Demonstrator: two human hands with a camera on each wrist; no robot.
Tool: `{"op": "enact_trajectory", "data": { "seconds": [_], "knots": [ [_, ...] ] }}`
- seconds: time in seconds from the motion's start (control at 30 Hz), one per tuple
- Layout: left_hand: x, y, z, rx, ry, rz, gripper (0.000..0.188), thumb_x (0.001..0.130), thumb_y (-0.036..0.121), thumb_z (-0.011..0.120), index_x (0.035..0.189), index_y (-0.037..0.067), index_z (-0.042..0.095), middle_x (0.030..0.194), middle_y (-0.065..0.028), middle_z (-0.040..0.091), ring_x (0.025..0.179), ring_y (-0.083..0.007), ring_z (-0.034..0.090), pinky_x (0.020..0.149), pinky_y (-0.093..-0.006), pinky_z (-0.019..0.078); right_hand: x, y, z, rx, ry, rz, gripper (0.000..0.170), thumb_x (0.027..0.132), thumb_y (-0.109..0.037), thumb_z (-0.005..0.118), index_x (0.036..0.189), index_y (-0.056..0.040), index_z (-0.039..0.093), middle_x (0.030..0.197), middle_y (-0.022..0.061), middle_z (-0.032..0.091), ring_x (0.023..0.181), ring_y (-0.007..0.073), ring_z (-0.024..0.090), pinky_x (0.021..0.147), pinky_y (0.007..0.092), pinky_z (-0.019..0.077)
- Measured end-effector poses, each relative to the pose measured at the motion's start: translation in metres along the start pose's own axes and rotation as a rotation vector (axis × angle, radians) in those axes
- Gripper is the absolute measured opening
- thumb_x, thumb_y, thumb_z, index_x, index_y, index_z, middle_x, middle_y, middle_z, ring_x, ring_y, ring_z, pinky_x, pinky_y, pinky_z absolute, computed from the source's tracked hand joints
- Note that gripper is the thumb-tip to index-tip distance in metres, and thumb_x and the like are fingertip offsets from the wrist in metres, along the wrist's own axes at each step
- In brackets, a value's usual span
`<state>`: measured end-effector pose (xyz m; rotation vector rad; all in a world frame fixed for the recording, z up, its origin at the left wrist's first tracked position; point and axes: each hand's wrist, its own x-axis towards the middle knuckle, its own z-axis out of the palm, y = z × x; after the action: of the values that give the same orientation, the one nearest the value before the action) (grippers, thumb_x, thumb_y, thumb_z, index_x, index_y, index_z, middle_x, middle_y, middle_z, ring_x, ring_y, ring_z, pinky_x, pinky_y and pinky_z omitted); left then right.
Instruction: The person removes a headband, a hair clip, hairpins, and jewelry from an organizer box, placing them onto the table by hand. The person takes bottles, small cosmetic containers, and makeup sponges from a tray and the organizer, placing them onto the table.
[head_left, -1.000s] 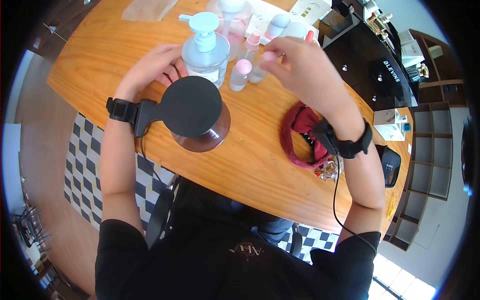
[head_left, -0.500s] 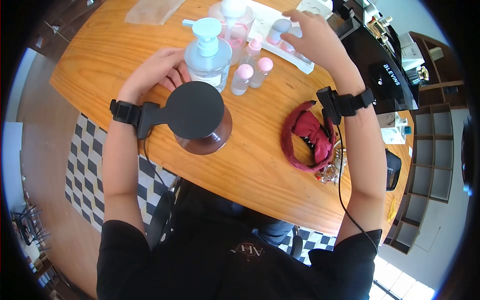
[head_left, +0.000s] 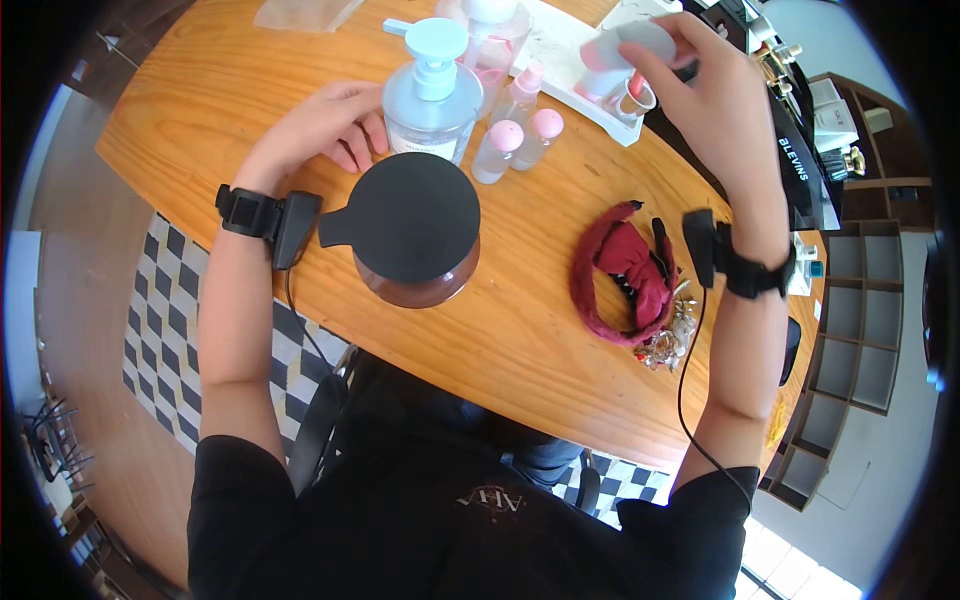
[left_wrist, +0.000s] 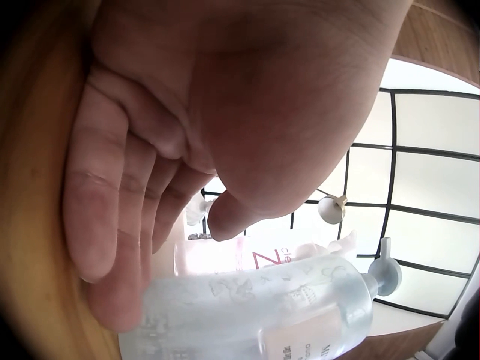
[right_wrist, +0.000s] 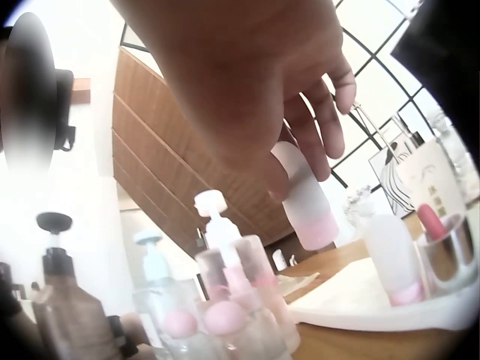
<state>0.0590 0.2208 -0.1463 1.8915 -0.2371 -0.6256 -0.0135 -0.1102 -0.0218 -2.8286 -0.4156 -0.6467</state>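
Note:
My right hand [head_left: 715, 100] pinches a small whitish squeeze bottle [right_wrist: 309, 206] by its upper part, its pink cap pointing down. It is raised over the white tray [head_left: 560, 70]. A second squeeze bottle [right_wrist: 394, 259] stands cap-down in the tray beside a shiny cup [right_wrist: 450, 255] with a pinkish-red stick in it. On the table, my left hand [head_left: 320, 125] rests with loosely bent fingers next to the clear pump bottle with a light blue top [head_left: 435, 100]. Two small pink-capped bottles [head_left: 497, 150] and a pink-topped spray bottle [head_left: 520, 95] stand to its right.
A brown bottle [head_left: 420, 285] with a wide black pump head [head_left: 415, 215] stands nearest me. A pink pump bottle [head_left: 490, 45] is behind the blue-topped one. To the right lie a dark red headband [head_left: 590, 290] and a jewelled ornament [head_left: 670, 345]. A black case [head_left: 800, 170] stands beyond.
My right hand released a small pink-capped bottle beside its twin, moved right to the tray, and lifted a squeeze bottle. My left hand stays by the pump bottle.

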Motion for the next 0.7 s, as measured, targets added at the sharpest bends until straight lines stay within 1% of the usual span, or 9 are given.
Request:
{"op": "enact_trajectory", "data": {
  "seconds": [0.07,0.13,0.23,0.3,0.33,0.43,0.57,0.63,0.7],
  "knots": [
    [-0.001,0.003,0.000,0.006,-0.010,0.005,0.049,0.102,0.051,0.051,0.101,0.005,0.067,0.081,-0.0033,0.069,0.063,-0.0101,0.068,0.056,-0.0216,0.0528,-0.014,-0.010,-0.018,0.035,-0.047,0.057,0.024,0.090,-0.023,0.074,0.107,-0.0063,0.073,0.089,0.0097,0.073,0.077,0.0193,0.068,0.073,0.0297,0.0511],
    [-0.001,0.003,0.001,0.013,-0.018,0.009,0.049,0.102,0.051,0.051,0.101,0.004,0.066,0.080,-0.0031,0.069,0.063,-0.0096,0.068,0.056,-0.0217,0.0529,-0.029,-0.019,-0.032,0.234,-0.169,0.031,0.022,0.087,-0.023,0.074,0.098,-0.0040,0.073,0.085,0.0162,0.073,0.078,0.0294,0.072,0.073,0.0344,0.0560],
    [-0.002,0.003,0.002,0.021,-0.031,0.018,0.048,0.102,0.049,0.051,0.101,0.004,0.066,0.079,-0.0021,0.068,0.063,-0.0084,0.067,0.055,-0.0212,0.0525,-0.048,-0.038,-0.020,0.331,-0.236,-0.090,0.020,0.084,-0.019,0.076,0.097,-0.0039,0.070,0.083,0.0154,0.072,0.078,0.0312,0.072,0.070,0.0373,0.0552],
    [-0.003,0.004,0.005,0.004,0.012,0.023,0.046,0.103,0.047,0.051,0.100,0.004,0.067,0.078,-0.0012,0.067,0.062,-0.0073,0.065,0.055,-0.0194,0.0513,-0.058,-0.049,0.004,0.304,-0.327,-0.124,0.015,0.084,-0.010,0.076,0.098,-0.0063,0.072,0.084,0.0093,0.073,0.072,0.0214,0.069,0.066,0.0343,0.0520],
    [-0.003,0.005,0.006,0.014,0.007,0.027,0.046,0.103,0.047,0.051,0.100,0.004,0.067,0.078,-0.0012,0.067,0.062,-0.0073,0.065,0.055,-0.0194,0.0513,-0.064,-0.052,0.018,0.340,-0.389,-0.109,0.015,0.083,-0.013,0.077,0.095,-0.0067,0.071,0.087,0.0120,0.073,0.074,0.0271,0.070,0.067,0.0386,0.0541],
    [-0.006,0.006,0.005,-0.001,0.002,0.049,0.044,0.104,0.045,0.051,0.101,0.004,0.066,0.077,-0.0009,0.066,0.061,-0.0069,0.065,0.053,-0.0182,0.0502,-0.071,-0.064,0.041,0.165,-0.405,-0.159,0.019,0.083,-0.019,0.079,0.095,-0.0083,0.070,0.088,0.0110,0.073,0.075,0.0278,0.071,0.068,0.0376,0.0550],
    [0.000,0.001,0.003,-0.013,0.012,0.040,0.045,0.105,0.046,0.051,0.100,0.003,0.065,0.077,-0.0020,0.067,0.060,-0.0075,0.065,0.052,-0.0187,0.0505,-0.073,-0.062,0.041,0.164,-0.303,-0.209,0.023,0.084,-0.026,0.080,0.099,-0.0100,0.071,0.090,0.0108,0.074,0.074,0.0286,0.071,0.067,0.0370,0.0554],
    [0.003,0.000,0.002,-0.026,-0.008,0.018,0.046,0.105,0.047,0.050,0.100,0.003,0.064,0.077,-0.0025,0.067,0.060,-0.0077,0.066,0.052,-0.0191,0.0508,-0.070,-0.056,0.025,0.216,-0.202,-0.220,0.028,0.089,-0.027,0.074,0.110,-0.0106,0.067,0.073,0.0093,0.067,0.065,0.0318,0.069,0.059,0.0408,0.0546],
    [0.003,0.000,0.000,0.001,-0.030,-0.002,0.047,0.104,0.048,0.051,0.099,0.004,0.064,0.078,-0.0032,0.068,0.060,-0.0077,0.066,0.052,-0.0196,0.0513,-0.055,-0.038,0.016,0.226,-0.100,-0.171,0.018,0.090,-0.026,0.074,0.098,-0.0097,0.072,0.077,0.0103,0.070,0.068,0.0311,0.070,0.061,0.0384,0.0552]
  ]
}}
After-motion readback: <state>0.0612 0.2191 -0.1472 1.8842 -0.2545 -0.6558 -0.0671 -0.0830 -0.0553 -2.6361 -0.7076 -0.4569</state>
